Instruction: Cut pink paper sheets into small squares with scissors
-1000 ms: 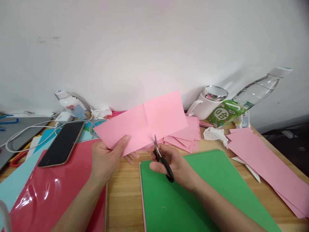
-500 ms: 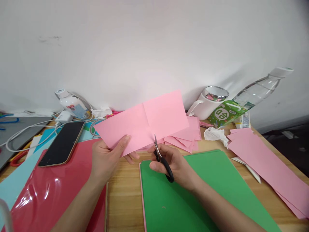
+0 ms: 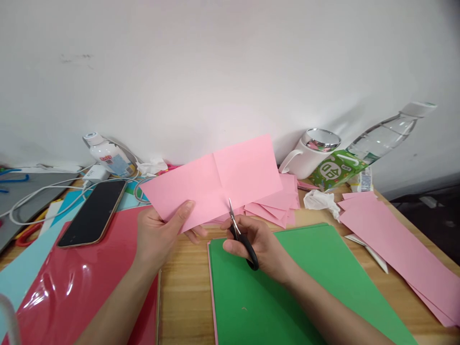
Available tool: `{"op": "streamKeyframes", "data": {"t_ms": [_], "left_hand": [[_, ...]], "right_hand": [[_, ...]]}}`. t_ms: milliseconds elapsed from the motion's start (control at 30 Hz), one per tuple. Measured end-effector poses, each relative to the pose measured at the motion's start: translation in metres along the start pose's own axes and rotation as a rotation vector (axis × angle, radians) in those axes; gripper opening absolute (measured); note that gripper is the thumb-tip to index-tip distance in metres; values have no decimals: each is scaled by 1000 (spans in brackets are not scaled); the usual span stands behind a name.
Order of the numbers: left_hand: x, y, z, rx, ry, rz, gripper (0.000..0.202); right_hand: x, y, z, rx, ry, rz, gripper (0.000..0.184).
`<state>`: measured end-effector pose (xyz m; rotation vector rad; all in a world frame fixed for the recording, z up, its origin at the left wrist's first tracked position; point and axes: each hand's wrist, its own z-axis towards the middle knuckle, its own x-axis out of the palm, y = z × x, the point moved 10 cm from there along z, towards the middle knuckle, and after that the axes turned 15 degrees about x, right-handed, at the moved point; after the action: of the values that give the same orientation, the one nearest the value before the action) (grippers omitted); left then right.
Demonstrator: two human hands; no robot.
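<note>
My left hand [image 3: 163, 235] pinches the lower left part of a pink sheet of paper [image 3: 244, 167], thumb on top and fingers behind. A crease runs down the middle of the sheet, which is held up off the table at a tilt. Black-handled scissors [image 3: 247, 249] are gripped in my right hand [image 3: 264, 247], their blades pointing up at the lower edge of the sheet near the crease. The blades look nearly closed; whether they have cut into the paper I cannot tell. Behind the sheet lie several pink paper pieces [image 3: 275, 211].
A green sheet stack [image 3: 305, 287] lies under my right arm, a red plastic-wrapped pack [image 3: 108, 268] under my left. A phone [image 3: 92, 213] rests on that pack. Pink strips [image 3: 395, 254] are at the right. A mug [image 3: 305, 155] and bottle [image 3: 388, 132] stand by the wall.
Almost nothing differs. The scissors have shifted very slightly, their blades a little closer together; the paper and my left hand stay in place.
</note>
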<state>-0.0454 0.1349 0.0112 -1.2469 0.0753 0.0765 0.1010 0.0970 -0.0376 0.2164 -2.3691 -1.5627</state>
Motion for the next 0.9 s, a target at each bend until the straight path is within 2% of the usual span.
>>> {"op": "streamKeyframes", "data": {"t_ms": [467,700,900], "left_hand": [[-3,6,-1,-2,7,-15,23],[5,7,-3,-27,63,-46,22],[5,8,-3,-33,46,-74,20]], "right_hand": [[-2,1,0,-9,-53,-34,35],[-4,-1,0,-10,-40,-24,34],[-4,-1,1,0,-43,-22,37]]}}
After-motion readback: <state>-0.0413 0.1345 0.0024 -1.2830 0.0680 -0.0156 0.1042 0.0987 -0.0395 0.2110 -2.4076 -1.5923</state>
